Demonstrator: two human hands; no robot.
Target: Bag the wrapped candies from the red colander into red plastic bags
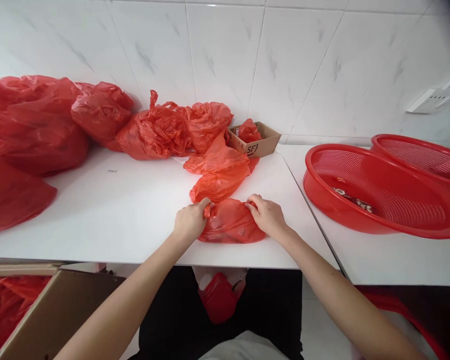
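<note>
A red plastic bag (232, 225) lies on the white table near its front edge, with small lumpy contents showing faintly through the film; what they are I cannot make out. My left hand (191, 220) pinches the bag's upper left corner. At the upper right corner, my right hand (266, 212) is closed on the same bag, fingers bent over the film. Just behind it, a loose crumpled red bag (225, 167) spreads toward the small cardboard box (264, 142), which has SF printed on it and red plastic inside.
Several filled red bags (33, 125) line the wall on the left. To the right stand two red plastic baskets (408, 200), the nearer one holding a few small dark-and-white items. Below the table's left side is an open cardboard box (67, 295) beside red plastic.
</note>
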